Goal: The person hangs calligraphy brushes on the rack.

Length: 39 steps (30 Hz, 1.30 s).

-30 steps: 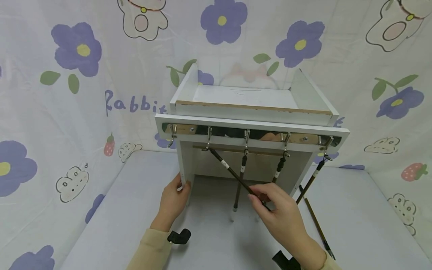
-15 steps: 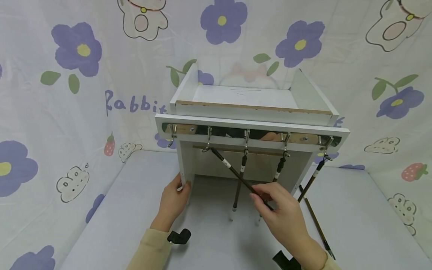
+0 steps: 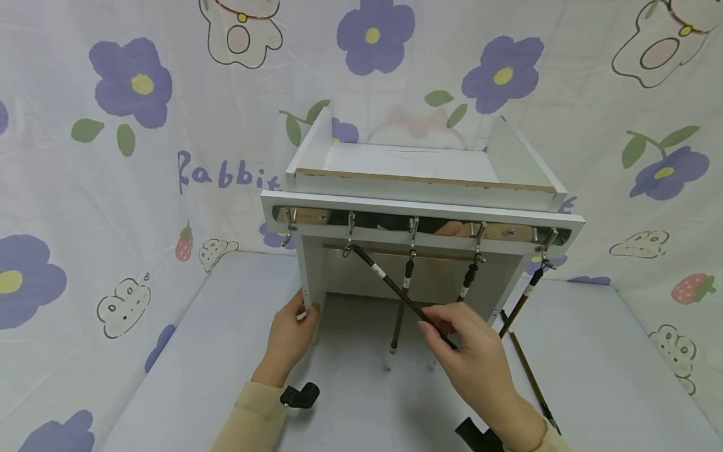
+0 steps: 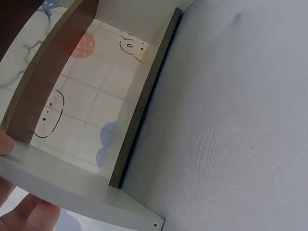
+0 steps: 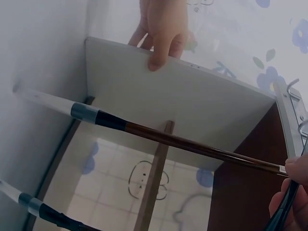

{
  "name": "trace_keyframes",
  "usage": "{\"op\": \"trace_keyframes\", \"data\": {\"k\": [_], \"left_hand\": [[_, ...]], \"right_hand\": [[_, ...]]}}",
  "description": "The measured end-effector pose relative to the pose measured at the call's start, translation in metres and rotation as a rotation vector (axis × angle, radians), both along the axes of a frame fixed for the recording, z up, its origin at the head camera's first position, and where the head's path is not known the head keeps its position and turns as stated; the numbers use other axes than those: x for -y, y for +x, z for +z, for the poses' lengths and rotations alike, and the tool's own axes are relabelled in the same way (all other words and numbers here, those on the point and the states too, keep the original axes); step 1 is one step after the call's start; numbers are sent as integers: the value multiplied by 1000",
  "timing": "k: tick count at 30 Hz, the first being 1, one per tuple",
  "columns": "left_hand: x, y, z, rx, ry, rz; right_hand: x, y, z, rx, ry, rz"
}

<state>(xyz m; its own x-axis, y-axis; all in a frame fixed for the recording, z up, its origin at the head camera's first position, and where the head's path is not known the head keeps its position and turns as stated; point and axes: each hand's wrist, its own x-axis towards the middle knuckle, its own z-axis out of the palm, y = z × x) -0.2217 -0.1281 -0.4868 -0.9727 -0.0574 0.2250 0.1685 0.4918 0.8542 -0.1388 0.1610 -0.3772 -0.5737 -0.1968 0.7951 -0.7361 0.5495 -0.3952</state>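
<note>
My right hand (image 3: 471,351) pinches a dark calligraphy brush (image 3: 390,282) by its lower part between thumb and fingers. The brush slants up and left, its top end close to the second hook (image 3: 350,229) from the left. A small cord loop (image 3: 346,251) shows at that hook's tip; whether it is fully over the hook I cannot tell. My left hand (image 3: 290,339) grips the left side panel (image 3: 310,276) of a white shelf. In the right wrist view, the left hand's thumb (image 5: 158,60) lies on the panel's inner face. The right fingers (image 5: 298,168) show partly there.
Brushes hang from the middle hook (image 3: 413,232), the fourth hook (image 3: 479,238) and the rightmost hook (image 3: 546,245). The leftmost hook (image 3: 289,226) bears nothing. Another brush (image 3: 528,370) lies on the white table (image 3: 593,364) at the right. A patterned cloth (image 3: 429,37) hangs behind.
My right hand and the brush have shifted very slightly right and up. The loop at the second hook now hangs more upright. My left hand stays on the panel.
</note>
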Motion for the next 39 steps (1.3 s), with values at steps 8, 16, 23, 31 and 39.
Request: {"op": "trace_keyframes", "data": {"k": [8, 16, 23, 31, 39], "left_hand": [[-1, 0, 2, 10, 5, 3], [-1, 0, 1, 0, 0, 3], [-1, 1, 1, -20, 3, -1], [0, 1, 0, -24, 3, -1], [0, 2, 1, -11, 7, 4]], "right_hand": [[1, 0, 1, -20, -18, -7], [2, -2, 1, -64, -22, -28], [5, -2, 2, -73, -25, -60], [3, -3, 0, -72, -25, -77], [-4, -5, -10, -39, -23, -105]]}}
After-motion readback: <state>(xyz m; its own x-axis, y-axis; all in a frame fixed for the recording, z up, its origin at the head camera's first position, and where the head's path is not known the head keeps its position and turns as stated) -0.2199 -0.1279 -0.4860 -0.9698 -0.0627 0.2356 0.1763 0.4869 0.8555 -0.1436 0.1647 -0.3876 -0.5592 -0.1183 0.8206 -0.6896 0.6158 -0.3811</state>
